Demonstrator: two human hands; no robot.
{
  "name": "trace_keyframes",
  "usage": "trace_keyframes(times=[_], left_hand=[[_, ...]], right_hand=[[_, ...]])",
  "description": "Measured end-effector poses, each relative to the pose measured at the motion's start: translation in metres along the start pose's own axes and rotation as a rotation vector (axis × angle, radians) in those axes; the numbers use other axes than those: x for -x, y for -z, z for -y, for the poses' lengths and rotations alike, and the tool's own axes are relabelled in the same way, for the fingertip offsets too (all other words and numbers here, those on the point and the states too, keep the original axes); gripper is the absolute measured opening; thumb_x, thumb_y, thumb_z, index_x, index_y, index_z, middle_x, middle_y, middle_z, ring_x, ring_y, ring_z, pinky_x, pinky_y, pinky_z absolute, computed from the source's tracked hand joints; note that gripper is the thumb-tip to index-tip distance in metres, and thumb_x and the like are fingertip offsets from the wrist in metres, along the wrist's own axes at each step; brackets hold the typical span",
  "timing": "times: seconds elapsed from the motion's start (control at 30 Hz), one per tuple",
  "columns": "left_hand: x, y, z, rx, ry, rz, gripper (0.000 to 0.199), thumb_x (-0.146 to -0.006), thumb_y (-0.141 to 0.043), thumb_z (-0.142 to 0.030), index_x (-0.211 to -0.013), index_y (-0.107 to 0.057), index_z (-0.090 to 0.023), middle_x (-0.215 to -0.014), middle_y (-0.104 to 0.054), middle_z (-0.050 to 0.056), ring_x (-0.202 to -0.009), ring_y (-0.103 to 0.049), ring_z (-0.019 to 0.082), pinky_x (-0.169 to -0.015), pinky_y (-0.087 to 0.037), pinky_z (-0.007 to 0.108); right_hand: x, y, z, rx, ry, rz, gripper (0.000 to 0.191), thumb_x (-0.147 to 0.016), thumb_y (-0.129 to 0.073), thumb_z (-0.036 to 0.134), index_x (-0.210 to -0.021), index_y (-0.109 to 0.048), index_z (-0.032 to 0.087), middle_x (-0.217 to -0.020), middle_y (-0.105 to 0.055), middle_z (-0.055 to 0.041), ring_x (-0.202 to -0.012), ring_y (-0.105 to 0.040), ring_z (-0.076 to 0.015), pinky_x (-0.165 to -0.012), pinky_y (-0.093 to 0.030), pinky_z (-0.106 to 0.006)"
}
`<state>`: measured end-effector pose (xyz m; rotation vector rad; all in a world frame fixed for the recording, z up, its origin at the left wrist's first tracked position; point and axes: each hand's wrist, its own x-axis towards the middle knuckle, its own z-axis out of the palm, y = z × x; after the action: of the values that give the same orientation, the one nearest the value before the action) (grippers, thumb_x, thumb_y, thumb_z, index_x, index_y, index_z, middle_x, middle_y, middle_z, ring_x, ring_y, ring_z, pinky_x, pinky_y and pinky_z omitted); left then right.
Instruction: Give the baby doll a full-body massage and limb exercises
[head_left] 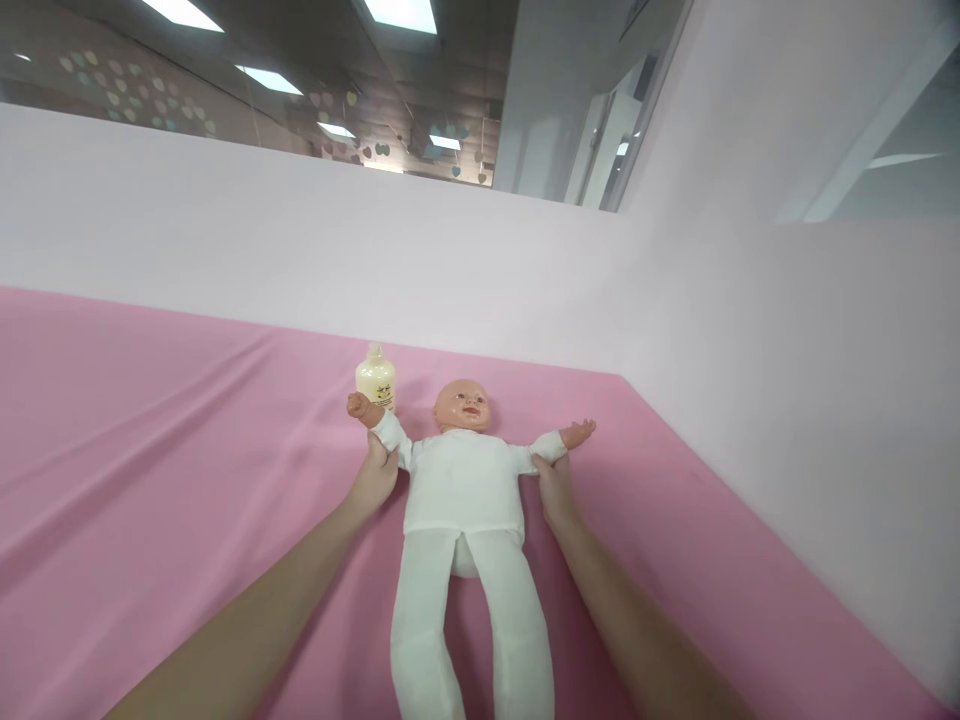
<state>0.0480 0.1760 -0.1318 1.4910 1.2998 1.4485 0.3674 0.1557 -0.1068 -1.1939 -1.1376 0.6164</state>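
A baby doll (465,480) with a white cloth body lies on its back, head away from me, its arms spread to both sides. My left hand (376,475) is closed around the doll's arm on the left, thumb on top near the wrist. On the other side, my right hand (555,485) grips the doll's arm on the right at the white sleeve, with the doll's open palm beyond it. My fingers under both sleeves are mostly hidden. Just behind the doll's left-side fist stands a pale yellow bottle (375,380) with a dark printed label.
Pink cloth (187,450) with a few wrinkles covers the surface under the doll. A low white wall (300,240) runs along the back, topped by glass. Another white wall (787,380) closes off the right side.
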Motion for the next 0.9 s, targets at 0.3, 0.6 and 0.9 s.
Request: trace_keyframes(times=[0.3, 0.6, 0.9], left_hand=[[0.0, -0.001, 0.0, -0.018, -0.02, 0.0, 0.068, -0.094, -0.053, -0.032, -0.153, -0.019, -0.025, -0.155, -0.04, 0.015, -0.146, -0.038, 0.027, -0.123, -0.029, 0.046], [0.007, -0.003, -0.014, -0.165, -0.125, 0.195, 0.057, -0.096, -0.046, -0.029, -0.151, -0.031, -0.021, -0.144, -0.052, 0.016, -0.137, -0.048, 0.029, -0.117, -0.035, 0.05], [0.016, -0.007, -0.02, -0.461, -0.189, 0.3, 0.064, -0.089, -0.041, -0.013, -0.15, -0.049, -0.033, -0.145, -0.052, 0.01, -0.131, -0.053, 0.03, -0.109, -0.043, 0.049]], right_hand=[[-0.003, 0.0, 0.0, 0.049, 0.096, -0.018, 0.101, -0.078, -0.054, 0.029, -0.163, 0.003, 0.029, -0.172, 0.007, 0.0007, -0.159, -0.003, -0.0232, -0.127, -0.015, -0.049], [0.007, -0.003, 0.018, 0.044, 0.122, -0.107, 0.095, -0.08, -0.057, 0.027, -0.162, -0.009, 0.022, -0.17, -0.013, -0.0095, -0.157, -0.014, -0.0277, -0.126, -0.019, -0.047], [0.011, -0.01, -0.003, 0.227, 0.216, 0.25, 0.045, -0.077, -0.049, 0.017, -0.111, -0.075, 0.027, -0.124, -0.066, -0.0064, -0.122, -0.056, -0.0263, -0.115, -0.039, -0.049]])
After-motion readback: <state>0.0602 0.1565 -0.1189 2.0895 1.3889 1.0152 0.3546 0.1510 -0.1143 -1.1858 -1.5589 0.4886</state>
